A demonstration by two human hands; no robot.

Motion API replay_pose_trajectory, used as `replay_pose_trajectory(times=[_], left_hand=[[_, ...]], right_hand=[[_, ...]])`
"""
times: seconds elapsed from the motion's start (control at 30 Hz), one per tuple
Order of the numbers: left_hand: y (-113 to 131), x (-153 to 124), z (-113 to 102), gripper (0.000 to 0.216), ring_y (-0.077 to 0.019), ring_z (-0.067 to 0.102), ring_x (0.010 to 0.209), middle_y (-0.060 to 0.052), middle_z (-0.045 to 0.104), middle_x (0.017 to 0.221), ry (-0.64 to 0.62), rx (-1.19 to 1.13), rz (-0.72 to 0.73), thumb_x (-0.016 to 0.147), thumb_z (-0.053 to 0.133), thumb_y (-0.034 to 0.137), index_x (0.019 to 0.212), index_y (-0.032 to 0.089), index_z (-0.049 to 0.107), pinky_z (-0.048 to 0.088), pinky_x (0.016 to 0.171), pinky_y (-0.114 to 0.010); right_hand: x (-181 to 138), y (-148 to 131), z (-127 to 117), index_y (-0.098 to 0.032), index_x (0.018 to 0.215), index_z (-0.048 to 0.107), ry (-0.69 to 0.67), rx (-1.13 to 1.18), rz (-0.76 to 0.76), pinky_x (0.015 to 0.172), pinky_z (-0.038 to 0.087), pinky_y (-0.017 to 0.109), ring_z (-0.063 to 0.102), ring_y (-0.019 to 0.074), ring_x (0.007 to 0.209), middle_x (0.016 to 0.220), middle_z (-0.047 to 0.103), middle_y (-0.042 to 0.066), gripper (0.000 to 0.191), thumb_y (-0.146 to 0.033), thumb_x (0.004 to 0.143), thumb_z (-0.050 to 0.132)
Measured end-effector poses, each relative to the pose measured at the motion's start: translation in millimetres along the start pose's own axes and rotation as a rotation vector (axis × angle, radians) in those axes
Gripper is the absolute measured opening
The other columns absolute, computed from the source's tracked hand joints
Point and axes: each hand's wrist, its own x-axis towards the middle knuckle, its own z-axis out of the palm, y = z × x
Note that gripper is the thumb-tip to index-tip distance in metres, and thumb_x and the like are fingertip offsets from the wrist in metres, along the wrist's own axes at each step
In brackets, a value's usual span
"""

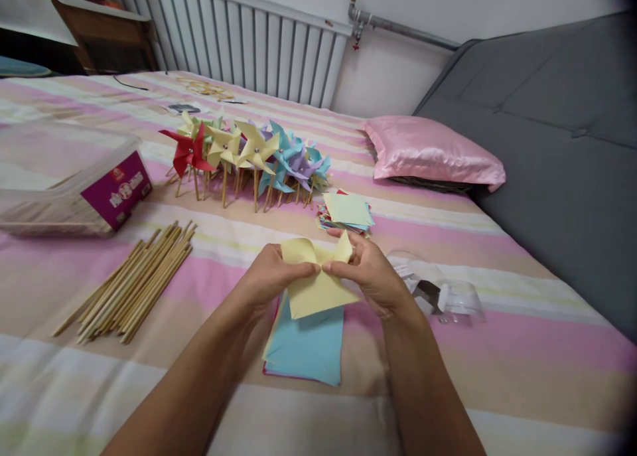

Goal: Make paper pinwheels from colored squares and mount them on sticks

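Note:
A pale yellow paper sheet [318, 297] is held between both hands, with its far corners curling upward. My left hand [271, 277] pinches it from the left, thumb near the middle. My right hand [371, 270] grips the right side, its thumb almost meeting the other one; the fingers behind the paper are partly hidden. Below the sheet lies a stack of coloured paper squares [306, 350], blue on top. Just beyond the right hand sits a second stack of paper squares [347, 210], pale green uppermost.
Finished paper pinwheels [256, 151] on sticks cluster at the back. Loose wooden sticks [134, 283] lie left, near a clear plastic box [70, 184] with a purple label. Clear packaging [460, 300] lies right. A pink pillow [432, 151] rests by the grey headboard [542, 104].

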Motion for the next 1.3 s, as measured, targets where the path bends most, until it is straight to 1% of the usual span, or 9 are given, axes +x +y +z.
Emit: replay_pose_trajectory(times=[0.13,0.2,0.27,0.4,0.47,0.57,0.7,0.9,1.3], left_hand=[[0,3,-3,0.023,-0.0166,0.062,0.064,-0.004,0.070,0.071,0.158,-0.108,0.093,0.056,0.073,0.018,0.077,0.011,0.070,0.045,0.060,-0.024],[1,5,-6,0.025,-0.0165,0.063,0.065,-0.005,0.071,0.073,0.255,-0.180,0.125,0.055,0.074,0.018,0.078,0.011,0.070,0.046,0.060,-0.024],[3,7,-8,0.027,-0.0157,0.063,0.066,-0.005,0.071,0.074,0.318,-0.249,0.132,0.053,0.075,0.018,0.078,0.011,0.070,0.045,0.061,-0.023],[4,8,-11,0.026,-0.0143,0.062,0.066,-0.004,0.071,0.074,0.310,-0.349,0.113,0.053,0.076,0.017,0.076,0.010,0.069,0.046,0.062,-0.023],[4,9,-11,0.022,-0.0144,0.061,0.066,-0.004,0.070,0.072,0.266,-0.379,0.099,0.054,0.075,0.016,0.075,0.010,0.069,0.046,0.061,-0.023],[3,8,-11,0.018,-0.0144,0.061,0.065,-0.005,0.070,0.070,0.207,-0.403,0.080,0.056,0.074,0.015,0.073,0.010,0.069,0.045,0.060,-0.023],[3,7,-8,0.017,-0.0126,0.060,0.063,-0.003,0.069,0.068,0.205,-0.406,0.090,0.055,0.076,0.014,0.070,0.010,0.070,0.044,0.060,-0.022],[0,4,-3,0.020,-0.0129,0.059,0.066,-0.002,0.069,0.072,0.278,-0.288,0.202,0.057,0.077,0.021,0.073,0.012,0.069,0.043,0.061,-0.023],[-4,3,4,0.013,-0.0119,0.053,0.055,0.001,0.061,0.059,0.330,-0.074,0.345,0.059,0.076,0.023,0.060,0.013,0.068,0.040,0.053,-0.023]], right_hand=[[2,0,2,-0.023,0.123,0.047,0.217,-0.129,-0.328,0.077,0.048,0.031,0.062,0.0170,0.086,0.093,0.066,0.003,0.068,-0.027,0.064,0.079],[0,-2,1,-0.024,0.114,0.057,0.330,-0.216,-0.510,0.077,0.047,0.030,0.061,0.0151,0.083,0.086,0.065,0.000,0.049,-0.027,0.069,0.075],[-4,-5,1,-0.024,0.101,0.064,0.291,-0.272,-0.570,0.068,0.048,0.028,0.060,0.0134,0.069,0.071,0.063,-0.002,0.028,-0.026,0.075,0.071],[-11,-5,2,-0.023,0.097,0.071,-0.123,-0.429,-0.417,0.055,0.048,0.026,0.063,0.0133,0.058,0.066,0.068,-0.001,0.021,-0.021,0.077,0.067],[-9,-1,5,-0.024,0.102,0.071,-0.185,-0.492,-0.381,0.057,0.050,0.026,0.065,0.0138,0.061,0.074,0.072,0.000,0.027,-0.018,0.076,0.067],[-4,5,9,-0.025,0.096,0.074,-0.116,-0.501,-0.451,0.062,0.052,0.027,0.067,0.0142,0.067,0.085,0.075,0.001,0.021,-0.020,0.077,0.067],[1,8,13,-0.024,0.081,0.076,-0.027,-0.404,-0.508,0.063,0.054,0.028,0.068,0.0162,0.070,0.080,0.075,0.002,0.009,-0.029,0.074,0.073],[4,12,18,-0.021,0.072,0.072,0.115,-0.239,-0.449,0.057,0.055,0.027,0.069,0.0165,0.061,0.068,0.071,0.001,0.015,-0.035,0.073,0.074],[7,15,25,-0.017,0.071,0.068,0.303,-0.235,-0.405,0.057,0.055,0.027,0.069,0.0170,0.060,0.074,0.069,0.003,0.021,-0.037,0.071,0.073]])
